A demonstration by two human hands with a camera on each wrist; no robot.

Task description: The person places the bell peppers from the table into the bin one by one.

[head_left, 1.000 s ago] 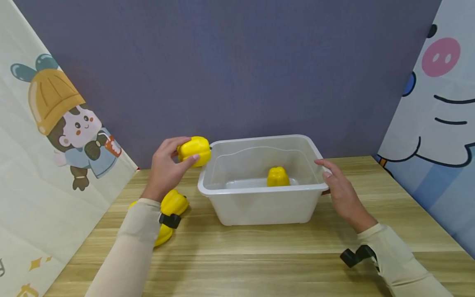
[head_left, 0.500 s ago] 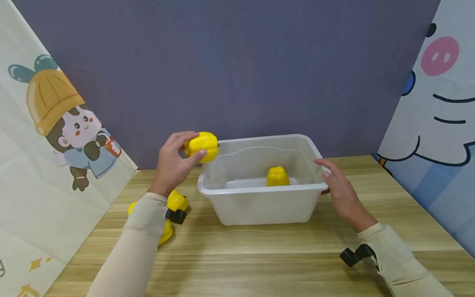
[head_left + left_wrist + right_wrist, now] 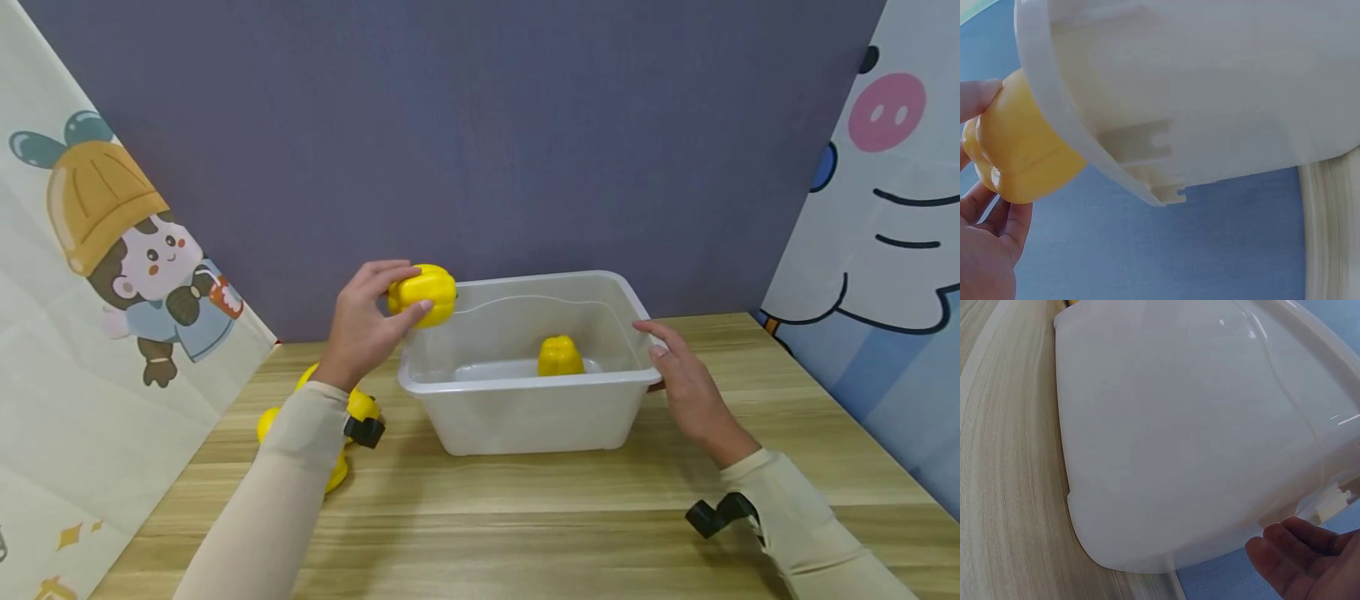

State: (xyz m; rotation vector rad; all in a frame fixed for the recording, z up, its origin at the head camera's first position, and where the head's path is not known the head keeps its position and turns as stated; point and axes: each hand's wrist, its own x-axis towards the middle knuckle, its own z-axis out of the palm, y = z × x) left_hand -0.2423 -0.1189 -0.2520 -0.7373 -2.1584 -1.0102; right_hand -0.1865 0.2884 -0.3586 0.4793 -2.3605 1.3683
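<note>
My left hand (image 3: 363,325) grips a yellow bell pepper (image 3: 437,285) between thumb and fingers, over the left rim of a white plastic bin (image 3: 528,421). In the left wrist view that bell pepper (image 3: 1032,147) is partly hidden behind the bin's rim (image 3: 1044,69). Inside the bin a second yellow bell pepper (image 3: 560,357) rests on the floor, toward the right. My right hand (image 3: 693,400) holds the bin's right rim, its thumb on top. The right wrist view shows its fingers (image 3: 1285,550) under the rim, by the outer wall (image 3: 1166,437).
Several yellow bell peppers (image 3: 363,406) lie on the wooden table (image 3: 525,525) at the left, partly hidden by my left forearm. A grey-purple panel (image 3: 480,150) rises behind the bin. Printed cartoon sheets (image 3: 60,333) flank both sides.
My left hand has carried its bell pepper to the right and slightly upward, from beside the bin to over its left rim. The right hand and the bin have stayed put.
</note>
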